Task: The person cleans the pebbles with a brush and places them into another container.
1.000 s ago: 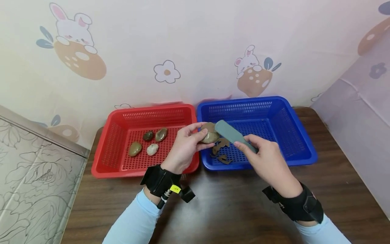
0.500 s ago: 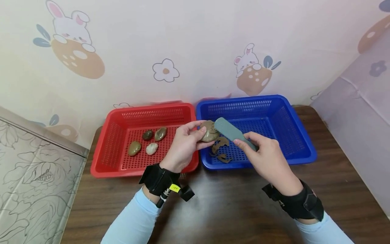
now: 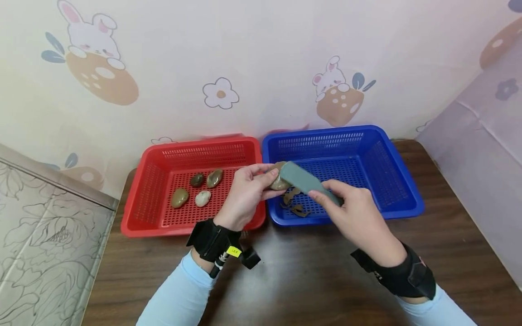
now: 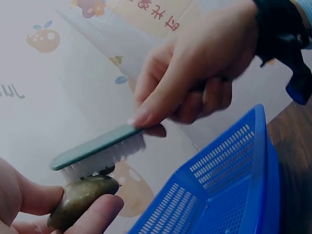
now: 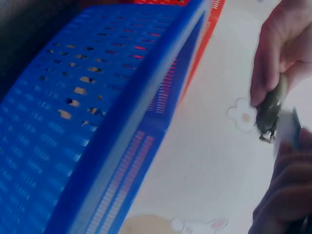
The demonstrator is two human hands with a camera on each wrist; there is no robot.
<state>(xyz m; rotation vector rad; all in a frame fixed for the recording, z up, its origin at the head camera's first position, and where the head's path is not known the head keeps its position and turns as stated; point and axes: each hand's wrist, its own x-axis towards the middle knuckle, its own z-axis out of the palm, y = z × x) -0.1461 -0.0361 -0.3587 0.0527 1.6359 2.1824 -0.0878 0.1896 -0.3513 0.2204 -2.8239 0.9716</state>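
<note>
My left hand [image 3: 246,194] pinches a wet brownish stone [image 3: 279,183] between thumb and fingers, over the near left part of the blue basket [image 3: 409,190]. A brush [image 3: 302,177] with a grey-green back is gripped in my right hand [image 3: 356,207]. Its white bristles [image 4: 105,158] meet the top of the stone in the left wrist view, where a dark scrap sticks up beside them. From the head view the brush's head covers the stone's right part. Brown, mud-like pieces [image 3: 299,210] lie in the blue basket below.
A red basket [image 3: 132,194] stands left of the blue one. It holds several stones: an olive one [image 3: 180,198], a white one [image 3: 202,198] and two darker ones [image 3: 214,178]. Both baskets stand on a wooden table [image 3: 293,276] against a patterned wall [image 3: 269,68].
My right hand has brought the brush a little left, so its head now overlaps the stone. The left hand keeps its hold on the stone almost in place.
</note>
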